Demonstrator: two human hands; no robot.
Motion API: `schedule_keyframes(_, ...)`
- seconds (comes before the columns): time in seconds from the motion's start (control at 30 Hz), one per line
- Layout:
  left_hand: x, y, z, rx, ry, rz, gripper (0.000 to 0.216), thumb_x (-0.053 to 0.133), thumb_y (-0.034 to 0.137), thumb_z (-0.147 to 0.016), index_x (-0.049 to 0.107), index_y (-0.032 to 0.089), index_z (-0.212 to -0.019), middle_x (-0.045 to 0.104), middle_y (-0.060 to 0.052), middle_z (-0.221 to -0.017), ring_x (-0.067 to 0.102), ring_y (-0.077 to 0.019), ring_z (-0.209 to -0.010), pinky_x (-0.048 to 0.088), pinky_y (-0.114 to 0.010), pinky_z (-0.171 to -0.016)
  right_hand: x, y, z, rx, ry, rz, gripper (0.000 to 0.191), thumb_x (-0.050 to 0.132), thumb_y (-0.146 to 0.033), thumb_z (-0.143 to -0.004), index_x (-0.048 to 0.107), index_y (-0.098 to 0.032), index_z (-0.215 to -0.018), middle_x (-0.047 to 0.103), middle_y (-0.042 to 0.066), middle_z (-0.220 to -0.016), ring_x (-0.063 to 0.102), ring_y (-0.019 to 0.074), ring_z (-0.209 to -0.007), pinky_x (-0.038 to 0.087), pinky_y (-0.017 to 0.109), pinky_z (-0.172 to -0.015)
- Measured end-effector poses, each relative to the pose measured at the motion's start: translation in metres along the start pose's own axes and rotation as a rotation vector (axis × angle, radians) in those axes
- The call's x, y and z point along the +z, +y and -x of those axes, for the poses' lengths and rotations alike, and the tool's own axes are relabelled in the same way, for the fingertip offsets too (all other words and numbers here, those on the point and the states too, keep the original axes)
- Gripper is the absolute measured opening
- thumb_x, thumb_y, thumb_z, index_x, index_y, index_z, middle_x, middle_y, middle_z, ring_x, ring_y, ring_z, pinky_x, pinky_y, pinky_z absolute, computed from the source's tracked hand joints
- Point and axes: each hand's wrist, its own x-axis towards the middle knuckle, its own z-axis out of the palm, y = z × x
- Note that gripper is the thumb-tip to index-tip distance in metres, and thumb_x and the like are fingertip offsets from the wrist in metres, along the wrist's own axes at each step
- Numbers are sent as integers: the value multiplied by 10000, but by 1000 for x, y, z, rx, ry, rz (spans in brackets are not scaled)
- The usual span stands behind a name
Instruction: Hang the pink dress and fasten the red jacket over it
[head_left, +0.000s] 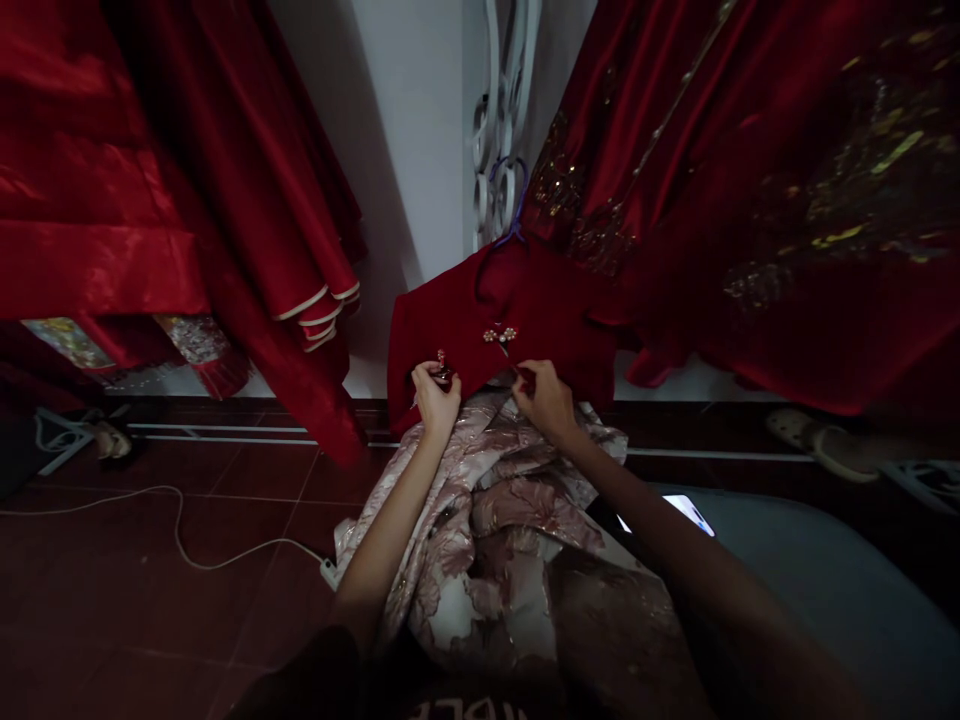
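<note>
A dark red garment (517,310) hangs by a hanger from a white ornate rack (499,120). A small pearl knot fastening (500,336) sits on its front. My left hand (436,395) is closed, pinching the garment's lower edge at another small fastening (442,364). To its right, my right hand (545,398) pinches the same hem, just below the pearl knot. Both hands hold the cloth out over a pink floral fabric (495,530) lying on my lap.
Red satin robes (172,200) hang at left, a sequinned red gown (780,200) at right. A lit phone (686,512) lies on a grey seat (817,580). A white cable (180,540) runs over the dark red floor tiles. A sandal (814,440) shows at right.
</note>
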Motion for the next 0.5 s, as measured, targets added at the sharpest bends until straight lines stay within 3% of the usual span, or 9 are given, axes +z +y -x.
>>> schedule_keyframes(0.13,1,-1,-2,-45,22,95,378,654,316,-740,413,194,-1005,524,-27,-965,527,-47,-591,445,-201,-613,-43,5,-11,107,32,-225,230,543,-329,-804,495,-223,-1002,626,47,-850,602,187,-717,456,292,-627)
schedule_keyframes(0.23,5,-1,-5,-45,-30,116,400,663,338,-730,417,197,-1013,552,-6,-908,522,-41,-553,426,-182,-568,-87,10,-36,110,-76,-341,264,649,-384,-730,506,-226,-886,590,-4,-656,541,145,-556,405,248,-513)
schedule_keyframes(0.33,11,-1,-7,-52,-38,100,407,685,335,-705,431,195,-991,566,9,-854,513,-43,-533,405,-176,-543,-123,-4,-61,102,-152,-490,299,693,-428,-693,515,-216,-807,559,-11,-606,486,112,-496,349,223,-450)
schedule_keyframes(0.4,14,0,-8,-61,-33,107,382,685,327,-704,442,195,-967,569,15,-822,507,-46,-527,396,-174,-536,-131,-25,-70,123,-148,-575,321,722,-431,-670,516,-212,-781,539,-17,-592,472,97,-489,337,214,-443)
schedule_keyframes(0.5,15,2,-8,-61,2,142,262,634,291,-749,466,194,-926,575,12,-796,520,-56,-560,412,-173,-557,-108,-61,-70,117,-179,-658,319,729,-427,-662,526,-200,-756,580,-1,-661,514,100,-538,374,218,-482)
